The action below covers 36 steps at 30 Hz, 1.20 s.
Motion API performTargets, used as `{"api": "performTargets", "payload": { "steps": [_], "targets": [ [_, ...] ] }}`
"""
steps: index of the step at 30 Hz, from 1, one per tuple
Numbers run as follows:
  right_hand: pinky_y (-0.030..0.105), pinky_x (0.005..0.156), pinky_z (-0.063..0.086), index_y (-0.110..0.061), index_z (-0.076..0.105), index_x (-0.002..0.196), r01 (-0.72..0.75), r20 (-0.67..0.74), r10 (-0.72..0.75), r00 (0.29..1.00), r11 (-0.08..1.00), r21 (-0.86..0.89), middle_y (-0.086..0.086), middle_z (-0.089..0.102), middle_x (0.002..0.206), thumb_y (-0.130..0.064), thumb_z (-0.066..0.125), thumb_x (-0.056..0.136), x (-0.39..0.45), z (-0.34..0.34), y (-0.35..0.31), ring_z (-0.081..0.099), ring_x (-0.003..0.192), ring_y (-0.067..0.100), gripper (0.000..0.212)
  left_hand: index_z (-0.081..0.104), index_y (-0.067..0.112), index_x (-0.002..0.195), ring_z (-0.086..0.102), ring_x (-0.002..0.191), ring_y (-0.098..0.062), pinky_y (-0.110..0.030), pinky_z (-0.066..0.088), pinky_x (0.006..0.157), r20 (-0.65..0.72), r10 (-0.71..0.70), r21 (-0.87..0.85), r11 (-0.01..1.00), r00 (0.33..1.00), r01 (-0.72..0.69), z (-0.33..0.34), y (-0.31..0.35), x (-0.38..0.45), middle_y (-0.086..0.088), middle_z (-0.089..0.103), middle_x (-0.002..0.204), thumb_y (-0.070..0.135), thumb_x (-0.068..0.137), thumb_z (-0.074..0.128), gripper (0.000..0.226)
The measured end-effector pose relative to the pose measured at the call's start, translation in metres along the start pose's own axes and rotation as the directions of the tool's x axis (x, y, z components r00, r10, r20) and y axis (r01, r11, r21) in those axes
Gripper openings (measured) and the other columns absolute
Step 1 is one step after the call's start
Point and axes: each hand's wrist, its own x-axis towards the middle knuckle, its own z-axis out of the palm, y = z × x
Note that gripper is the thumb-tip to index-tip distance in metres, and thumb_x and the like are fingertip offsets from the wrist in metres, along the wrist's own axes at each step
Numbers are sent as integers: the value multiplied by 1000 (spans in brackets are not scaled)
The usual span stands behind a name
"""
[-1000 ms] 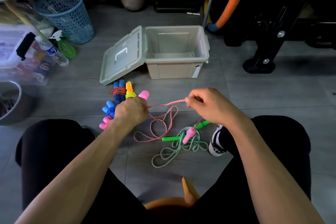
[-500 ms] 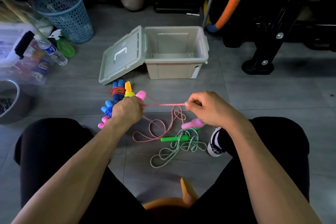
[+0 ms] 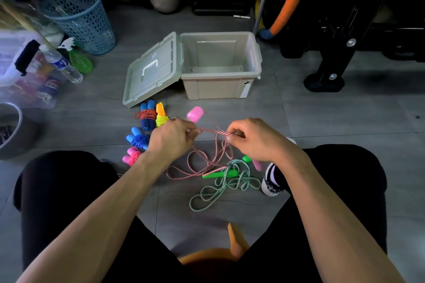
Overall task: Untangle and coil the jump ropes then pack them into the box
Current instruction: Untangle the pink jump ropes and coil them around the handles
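My left hand (image 3: 171,139) grips the pink handle (image 3: 195,114) of a pink-and-white jump rope (image 3: 208,131). My right hand (image 3: 254,139) pinches the same rope a short way along, and a doubled stretch runs taut between the hands. The rest of this rope hangs in loose loops onto the floor. Below lies a tangled green rope (image 3: 226,182) with green handles (image 3: 219,174). The second pink handle (image 3: 257,165) peeks out under my right wrist. Several coiled ropes (image 3: 147,116) lie to the left. The beige box (image 3: 220,65) stands open with nothing in it.
The box lid (image 3: 153,71) leans open to the left. A blue mesh bin (image 3: 80,17), bottles (image 3: 63,65) and a clear tub (image 3: 25,76) stand far left. Black equipment legs (image 3: 326,80) are at the right. My knees flank the ropes; a shoe (image 3: 272,179) rests beside the green rope.
My hands have come closer together, shortening the taut stretch of pink rope. The second pink handle slid right, under my right wrist.
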Motion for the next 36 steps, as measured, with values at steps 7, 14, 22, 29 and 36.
{"api": "performTargets", "payload": {
  "steps": [7, 14, 22, 29, 36],
  "targets": [
    [29, 71, 51, -21, 69, 95, -15, -43, 11, 999, 996, -92, -4, 69, 87, -23, 60, 93, 10, 3, 9, 63, 81, 16, 9, 68, 23, 100, 59, 85, -31, -34, 45, 71, 17, -206, 6, 979, 978, 206, -7, -11, 2, -8, 64, 96, 32, 95, 52, 20],
    [32, 76, 50, -25, 65, 100, -2, -72, -8, 997, 989, -148, -7, 59, 90, -34, 59, 94, 13, 10, 17, 58, 86, 15, 12, 75, 25, 92, 55, 79, -27, -29, 41, 66, -67, -368, -313, 890, 928, 330, -14, -19, 8, -4, 66, 87, 21, 88, 54, 21],
    [35, 76, 55, -27, 61, 111, -85, -96, 79, 992, 995, -55, -4, 65, 100, -27, 64, 86, 14, 11, 15, 64, 85, 18, 25, 73, 20, 82, 52, 69, -24, -22, 38, 62, 6, -367, -480, 815, 930, 325, -17, -19, 10, -1, 58, 69, 23, 92, 59, 17],
    [17, 58, 52, -25, 63, 94, -261, -165, 328, 930, 906, 333, -5, 71, 81, -35, 70, 86, 26, 18, 16, 67, 67, 2, 15, 63, 30, 124, 52, 54, -12, -22, 47, 59, 232, -215, -398, 869, 948, 295, -13, -16, 5, -7, 63, 114, 8, 92, 46, 42],
    [47, 79, 60, -15, 56, 101, -233, -72, 489, 869, 533, 813, 18, 69, 107, -17, 75, 84, 44, 23, 4, 73, 82, 30, 26, 29, 33, 132, 64, 67, -19, -36, 54, 71, 122, -16, -643, 760, 992, 92, -12, 7, -11, -2, 68, 93, 0, 91, 45, 55]
  ]
}}
